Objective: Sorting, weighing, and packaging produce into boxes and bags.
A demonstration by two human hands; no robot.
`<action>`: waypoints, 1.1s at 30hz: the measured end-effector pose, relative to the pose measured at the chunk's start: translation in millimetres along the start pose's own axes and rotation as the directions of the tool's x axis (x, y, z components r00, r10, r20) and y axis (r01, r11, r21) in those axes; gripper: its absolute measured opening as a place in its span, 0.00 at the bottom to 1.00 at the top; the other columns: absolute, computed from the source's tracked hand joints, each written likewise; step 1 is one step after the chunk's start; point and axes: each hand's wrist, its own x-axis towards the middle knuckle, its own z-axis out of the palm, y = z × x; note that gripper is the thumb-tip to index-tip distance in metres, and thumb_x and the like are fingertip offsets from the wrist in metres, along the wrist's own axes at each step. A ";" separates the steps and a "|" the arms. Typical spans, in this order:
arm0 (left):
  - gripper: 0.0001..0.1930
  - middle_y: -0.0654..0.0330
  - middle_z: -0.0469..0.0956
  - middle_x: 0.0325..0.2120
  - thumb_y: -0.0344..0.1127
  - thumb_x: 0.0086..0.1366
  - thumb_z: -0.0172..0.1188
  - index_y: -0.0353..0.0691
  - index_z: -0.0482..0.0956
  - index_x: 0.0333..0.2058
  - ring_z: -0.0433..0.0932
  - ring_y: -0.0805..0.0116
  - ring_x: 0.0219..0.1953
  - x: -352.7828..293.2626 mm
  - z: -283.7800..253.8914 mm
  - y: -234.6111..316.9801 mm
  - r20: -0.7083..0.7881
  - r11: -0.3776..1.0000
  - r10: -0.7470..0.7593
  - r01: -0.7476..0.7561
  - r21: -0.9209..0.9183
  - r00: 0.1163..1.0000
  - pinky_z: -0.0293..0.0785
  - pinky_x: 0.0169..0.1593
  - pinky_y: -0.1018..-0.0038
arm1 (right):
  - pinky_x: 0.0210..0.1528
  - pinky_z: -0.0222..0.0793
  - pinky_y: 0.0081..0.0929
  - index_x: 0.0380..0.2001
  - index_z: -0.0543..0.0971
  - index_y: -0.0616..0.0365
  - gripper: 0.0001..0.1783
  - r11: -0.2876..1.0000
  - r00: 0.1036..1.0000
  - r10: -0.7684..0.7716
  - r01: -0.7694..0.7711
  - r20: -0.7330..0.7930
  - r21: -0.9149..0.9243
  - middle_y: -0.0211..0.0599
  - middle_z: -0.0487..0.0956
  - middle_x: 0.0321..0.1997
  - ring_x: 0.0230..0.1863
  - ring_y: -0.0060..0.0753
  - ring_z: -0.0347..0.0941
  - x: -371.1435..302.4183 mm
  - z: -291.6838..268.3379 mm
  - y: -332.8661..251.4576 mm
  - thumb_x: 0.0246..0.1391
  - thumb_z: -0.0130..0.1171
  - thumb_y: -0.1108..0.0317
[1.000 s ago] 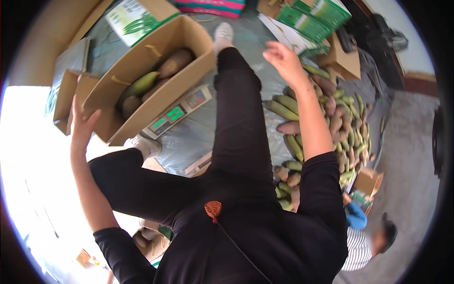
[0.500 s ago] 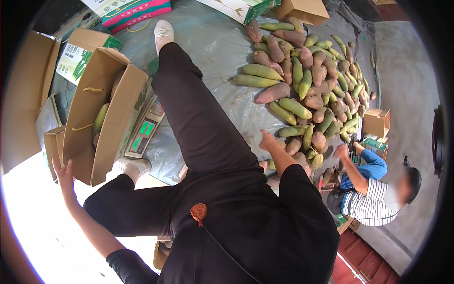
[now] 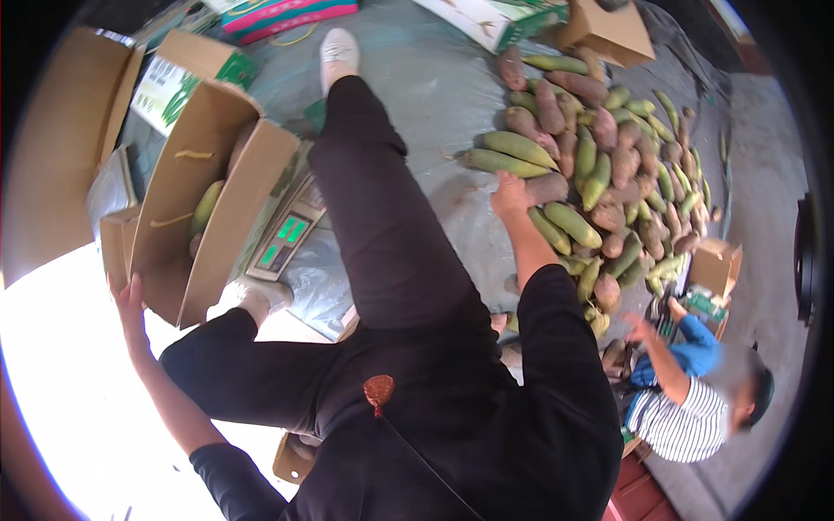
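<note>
Note right hand at left end of brown root, on edge of heap; cannot tell whether closed. Probably best to grip nearer middle, clear of green roots. Note left hand spread, beside box.

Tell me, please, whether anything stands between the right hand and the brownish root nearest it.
Nothing visible does: the right hand is at the left end of the brownish root, seemingly touching it, though exact contact is unclear. Two green vegetables lie just above it in the picture, not in between.
</note>
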 end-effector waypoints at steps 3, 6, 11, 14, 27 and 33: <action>0.40 0.57 0.75 0.36 0.41 0.62 0.55 0.40 0.39 0.65 0.70 0.72 0.37 3.6 -4.2 -5.3 0.030 0.999 0.047 -0.048 0.024 0.998 0.66 0.43 0.73 | 0.50 0.67 0.41 0.53 0.65 0.49 0.27 0.989 0.993 -0.118 0.116 -0.010 -0.096 0.38 0.68 0.52 0.53 0.45 0.64 23.1 -24.6 -27.6 0.46 0.51 0.72; 0.39 0.60 0.74 0.32 0.40 0.62 0.55 0.40 0.41 0.64 0.69 0.75 0.33 1.6 12.4 2.5 -0.024 0.996 0.053 -0.051 0.077 0.998 0.66 0.38 0.77 | 0.50 0.66 0.42 0.56 0.63 0.44 0.28 0.969 0.975 -0.215 0.205 -0.059 -0.139 0.30 0.67 0.53 0.54 0.40 0.63 34.6 -30.1 -37.7 0.49 0.49 0.72; 0.42 0.61 0.73 0.28 0.41 0.60 0.58 0.37 0.41 0.64 0.70 0.75 0.31 0.7 7.7 -6.5 -0.090 0.997 0.019 -0.012 0.078 0.996 0.67 0.37 0.77 | 0.50 0.65 0.42 0.53 0.67 0.44 0.27 0.938 0.961 -0.237 0.264 0.139 -0.225 0.32 0.68 0.53 0.57 0.40 0.61 36.9 -27.2 -65.2 0.46 0.51 0.75; 0.42 0.60 0.73 0.29 0.43 0.60 0.59 0.38 0.42 0.64 0.71 0.74 0.33 6.3 13.0 -7.7 -0.101 0.997 0.017 -0.009 0.078 0.995 0.68 0.39 0.76 | 0.46 0.66 0.41 0.45 0.73 0.46 0.18 0.827 0.927 -0.269 0.362 0.261 -0.431 0.34 0.69 0.48 0.54 0.39 0.63 39.5 -16.0 -56.7 0.48 0.52 0.70; 0.43 0.52 0.74 0.39 0.50 0.57 0.60 0.42 0.46 0.64 0.73 0.65 0.41 -0.7 10.4 3.5 -0.104 0.995 -0.008 0.018 0.097 0.995 0.69 0.45 0.70 | 0.46 0.62 0.38 0.42 0.73 0.46 0.14 0.768 0.865 -0.490 0.488 0.109 -0.414 0.28 0.73 0.43 0.49 0.35 0.67 0.2 -40.2 -31.2 0.51 0.47 0.69; 0.45 0.51 0.74 0.40 0.51 0.57 0.60 0.39 0.45 0.64 0.74 0.63 0.42 -1.4 9.5 1.3 -0.106 0.990 0.037 -0.023 0.137 0.994 0.70 0.45 0.69 | 0.52 0.62 0.38 0.49 0.70 0.45 0.27 0.866 0.939 -0.341 0.334 0.049 -0.373 0.28 0.72 0.49 0.54 0.37 0.64 -13.4 -88.7 -30.9 0.41 0.62 0.69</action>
